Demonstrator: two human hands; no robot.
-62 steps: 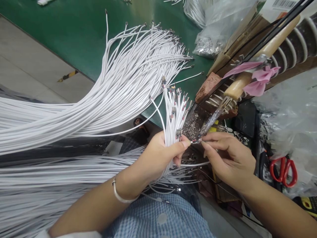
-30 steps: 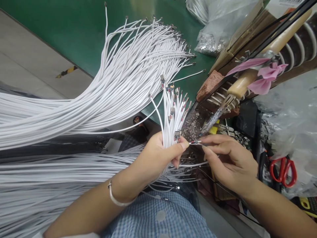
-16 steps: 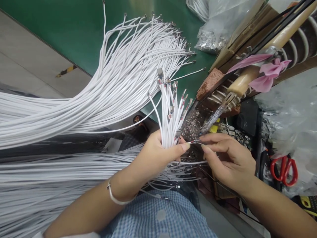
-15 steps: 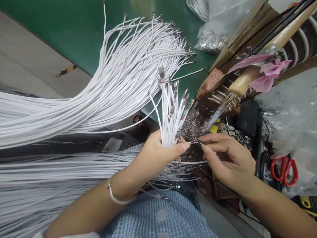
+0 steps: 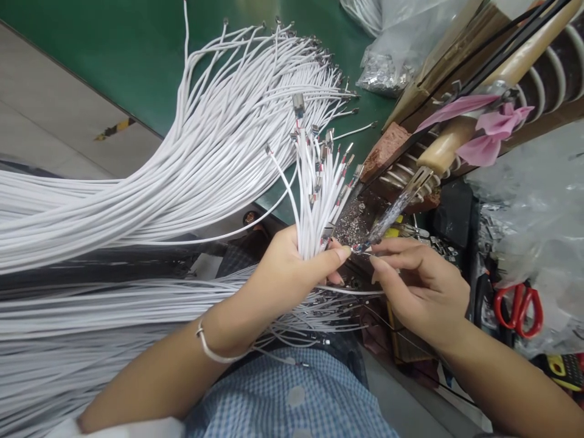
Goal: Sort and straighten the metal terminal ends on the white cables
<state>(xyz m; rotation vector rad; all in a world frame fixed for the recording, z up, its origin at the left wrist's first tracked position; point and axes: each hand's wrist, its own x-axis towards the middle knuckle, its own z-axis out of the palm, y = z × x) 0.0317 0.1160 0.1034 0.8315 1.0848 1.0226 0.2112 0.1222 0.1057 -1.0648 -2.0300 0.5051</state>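
My left hand [image 5: 292, 261] is closed round a bunch of white cables [image 5: 314, 201] whose ends carry small metal connectors. Between its thumb and fingers it also pinches one cable end, with a connector [image 5: 358, 249] pointing right. The dark tip of a wooden-handled soldering iron [image 5: 390, 214] slants down onto this connector and appears to touch it. My right hand [image 5: 422, 286] is closed in a pinch on a thin solder wire [image 5: 366, 253], which reaches the connector from the right. The fingertips of both hands are a short way apart.
A large fan of white cables [image 5: 237, 140] lies across the green table [image 5: 114, 55]; more cables [image 5: 137, 310] run below. A brick [image 5: 385, 149] stands beside the iron's coil holder. To the right are red-handled scissors [image 5: 519, 309] and plastic bags [image 5: 533, 201].
Both hands have risen slightly, bringing the pinched cable end up against the iron's tip. The solder wire now meets it there. The whole view has shifted a little.
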